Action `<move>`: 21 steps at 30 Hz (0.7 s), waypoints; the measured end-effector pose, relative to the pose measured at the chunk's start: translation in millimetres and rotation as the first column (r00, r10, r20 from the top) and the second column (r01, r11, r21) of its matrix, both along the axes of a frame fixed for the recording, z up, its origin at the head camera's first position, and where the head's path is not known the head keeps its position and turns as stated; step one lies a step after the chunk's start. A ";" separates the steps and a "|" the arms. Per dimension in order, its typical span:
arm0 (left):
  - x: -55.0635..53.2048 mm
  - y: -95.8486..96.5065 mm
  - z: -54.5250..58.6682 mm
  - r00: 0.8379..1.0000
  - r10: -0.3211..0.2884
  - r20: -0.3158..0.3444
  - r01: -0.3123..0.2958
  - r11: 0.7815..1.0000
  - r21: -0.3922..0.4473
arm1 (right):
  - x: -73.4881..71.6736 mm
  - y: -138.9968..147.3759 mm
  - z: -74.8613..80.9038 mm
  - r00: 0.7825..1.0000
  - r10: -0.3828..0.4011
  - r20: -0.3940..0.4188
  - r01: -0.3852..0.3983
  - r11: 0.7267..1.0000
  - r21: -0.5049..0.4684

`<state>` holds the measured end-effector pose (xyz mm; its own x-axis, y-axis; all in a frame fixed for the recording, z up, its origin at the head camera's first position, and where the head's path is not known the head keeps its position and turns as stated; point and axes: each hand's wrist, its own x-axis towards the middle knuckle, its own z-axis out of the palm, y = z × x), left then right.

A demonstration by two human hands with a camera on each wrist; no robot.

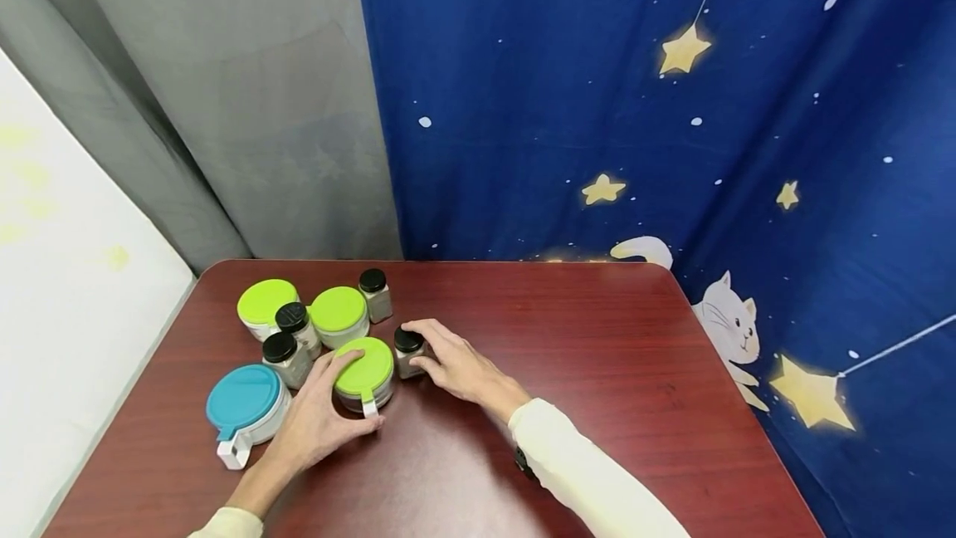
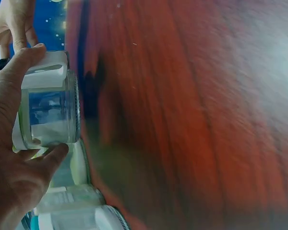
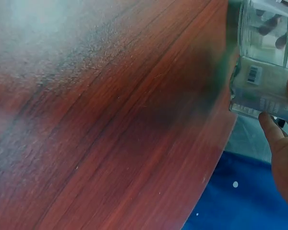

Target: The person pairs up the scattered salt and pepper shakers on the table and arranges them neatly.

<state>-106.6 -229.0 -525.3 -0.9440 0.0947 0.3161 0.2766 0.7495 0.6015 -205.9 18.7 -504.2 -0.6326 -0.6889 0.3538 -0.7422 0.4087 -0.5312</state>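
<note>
My left hand (image 1: pixel 315 422) spans a round glass jar with a green lid (image 1: pixel 364 368), fingers at the lid's far left side and thumb by its white handle. In the left wrist view, thumb and fingers lie at opposite sides of this jar (image 2: pixel 48 112). My right hand (image 1: pixel 469 370) holds a small square spice jar with a black cap (image 1: pixel 408 364), between thumb and fingers. A label with a barcode shows on the spice jar (image 3: pixel 261 88) in the right wrist view. Both jars stand upright, close beside each other.
Left of my hands stand a blue-lidded jar (image 1: pixel 245 398) with a white handle and two black-capped jars (image 1: pixel 280 349). Behind are two more green-lidded jars (image 1: pixel 338 310) and another black-capped jar (image 1: pixel 376 295). The reddish table (image 1: pixel 597 372) ends at a blue curtain (image 1: pixel 523 106).
</note>
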 end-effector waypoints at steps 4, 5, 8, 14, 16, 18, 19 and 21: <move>-3.2 8.6 5.9 1.000 -0.020 0.012 0.020 1.000 0.014 | 2.6 10.1 1.8 1.000 0.014 -0.009 -0.014 0.999 -0.030; -4.2 11.1 7.1 1.000 -0.025 0.015 0.025 1.000 0.019 | 3.2 13.3 1.9 1.000 0.013 -0.011 -0.014 0.999 -0.034; -7.6 18.8 8.7 0.999 -0.041 0.017 0.040 0.999 0.030 | 4.9 24.1 1.8 1.000 0.005 -0.016 -0.006 0.999 -0.039; -10.6 38.4 6.9 0.997 -0.071 0.033 0.070 0.997 0.032 | 14.2 45.7 -2.4 0.998 -0.023 0.050 0.027 0.997 -0.075; -11.1 46.2 6.1 0.996 -0.086 0.039 0.084 0.996 0.038 | 17.5 52.3 -4.3 0.995 -0.028 0.097 0.040 0.992 -0.124; -11.7 53.6 6.1 0.994 -0.097 0.041 0.096 0.995 0.041 | 21.4 58.3 -5.2 0.989 -0.035 0.142 0.060 0.983 -0.176; -11.9 57.2 6.1 0.994 -0.103 0.042 0.101 0.994 0.044 | 23.4 61.2 -5.4 0.986 -0.037 0.161 0.069 0.978 -0.198; -12.4 63.9 6.3 0.993 -0.112 0.040 0.110 0.993 0.046 | 26.8 67.1 -5.5 0.979 -0.038 0.199 0.085 0.969 -0.233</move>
<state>-119.0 -165.1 -519.0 -0.9411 0.1869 0.2818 0.3301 0.6885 0.6458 -179.0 85.7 -509.7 -0.7429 -0.5568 0.3716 -0.5946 0.2940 -0.7483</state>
